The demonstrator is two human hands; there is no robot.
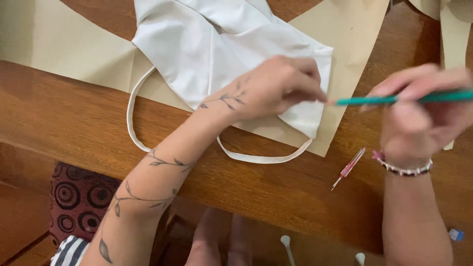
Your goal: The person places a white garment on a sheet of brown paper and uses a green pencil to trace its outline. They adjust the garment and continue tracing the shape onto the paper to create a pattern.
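Note:
A white cloth tote bag (207, 54) lies flat on tan pattern paper (64, 49) on a wooden table (276, 192). Its two handles (132, 118) loop toward me. My left hand (273, 86) presses down on the bag's lower right part, fingers pointing right at the tip of a pencil. My right hand (423, 111) holds a green pencil (394, 99) level, tip aimed left near the bag's right edge.
A small pink-handled seam ripper (349, 168) lies on the wood below the paper's corner. More tan paper (456, 29) sits at the top right. Two white knobs (286, 241) and a small blue item (456, 234) show near the bottom edge. A patterned cushion (79, 197) is under the table's edge.

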